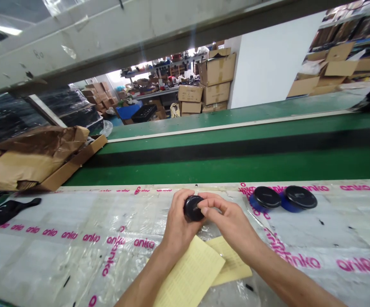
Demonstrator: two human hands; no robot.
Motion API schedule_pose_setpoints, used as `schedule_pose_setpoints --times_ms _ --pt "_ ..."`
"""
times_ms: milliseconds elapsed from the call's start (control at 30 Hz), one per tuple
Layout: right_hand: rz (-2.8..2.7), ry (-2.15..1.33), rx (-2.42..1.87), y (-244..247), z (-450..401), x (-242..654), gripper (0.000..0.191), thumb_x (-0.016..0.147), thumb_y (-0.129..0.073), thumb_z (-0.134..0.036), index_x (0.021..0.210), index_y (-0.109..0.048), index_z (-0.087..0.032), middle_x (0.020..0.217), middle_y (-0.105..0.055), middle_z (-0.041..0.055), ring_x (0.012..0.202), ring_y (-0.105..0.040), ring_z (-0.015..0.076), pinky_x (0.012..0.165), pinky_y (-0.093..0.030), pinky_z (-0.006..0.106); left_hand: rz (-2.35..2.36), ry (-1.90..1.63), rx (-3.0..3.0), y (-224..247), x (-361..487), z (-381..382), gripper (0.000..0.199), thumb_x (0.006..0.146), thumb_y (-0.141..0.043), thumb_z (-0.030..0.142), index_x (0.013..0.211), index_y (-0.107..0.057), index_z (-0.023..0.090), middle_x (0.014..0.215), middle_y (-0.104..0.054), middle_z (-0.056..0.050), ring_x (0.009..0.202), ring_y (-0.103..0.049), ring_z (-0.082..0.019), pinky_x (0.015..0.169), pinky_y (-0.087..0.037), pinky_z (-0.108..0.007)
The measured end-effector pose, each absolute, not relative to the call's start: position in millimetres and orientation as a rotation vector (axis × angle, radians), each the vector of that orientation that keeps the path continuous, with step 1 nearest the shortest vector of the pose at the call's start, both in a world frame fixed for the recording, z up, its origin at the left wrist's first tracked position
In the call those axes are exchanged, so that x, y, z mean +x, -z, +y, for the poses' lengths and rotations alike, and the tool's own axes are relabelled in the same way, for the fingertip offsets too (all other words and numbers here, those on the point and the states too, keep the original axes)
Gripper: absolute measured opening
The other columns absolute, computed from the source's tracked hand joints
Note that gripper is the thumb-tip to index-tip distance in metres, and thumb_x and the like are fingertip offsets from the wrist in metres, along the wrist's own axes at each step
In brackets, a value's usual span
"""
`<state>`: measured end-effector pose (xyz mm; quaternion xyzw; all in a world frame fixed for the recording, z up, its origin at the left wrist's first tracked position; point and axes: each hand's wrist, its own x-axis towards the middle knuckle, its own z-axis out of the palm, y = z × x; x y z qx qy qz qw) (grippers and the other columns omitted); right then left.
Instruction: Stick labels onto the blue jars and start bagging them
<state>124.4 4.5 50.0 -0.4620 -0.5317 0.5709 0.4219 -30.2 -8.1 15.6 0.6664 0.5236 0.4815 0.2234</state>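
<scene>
My left hand [179, 224] is wrapped round the side of a small round black piece [192, 209] with a flat top. The fingertips of my right hand [225, 215] are pinched together at the right edge of that top; whatever they hold is too small to make out. Below my hands lie two overlapping yellow sheets [193, 273] with rows of small marks, like label sheets. To the right stand two round pieces with black tops and blue sides, a nearer-left one [266, 198] and a right one [299, 198], touching or almost touching.
Plastic film with pink lettering [76, 256] covers the worktop. Beyond it runs a green conveyor belt [236, 166]. A cardboard tray with brown paper [41, 160] sits at the left, near a black item [10, 211]. A grey beam [108, 40] crosses overhead.
</scene>
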Motion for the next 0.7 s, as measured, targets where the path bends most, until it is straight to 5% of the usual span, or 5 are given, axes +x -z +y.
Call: schedule_pose_setpoints --times_ms 700 --pt "-1.325 -1.375 -1.016 -44.3 3.1 118.9 0.013 0.081 -0.061 -0.025 0.071 -0.068 -0.021 0.111 -0.07 0.0054 0.105 -0.064 0.0239 0.091 -0.049 0.036 1.489 -1.276 1.759 -15.7 -30.5 -9.8 0.049 0.076 -0.077 0.02 0.12 -0.055 0.027 0.126 -0.057 -0.006 0.118 -0.056 -0.027 0.102 -0.045 -0.044"
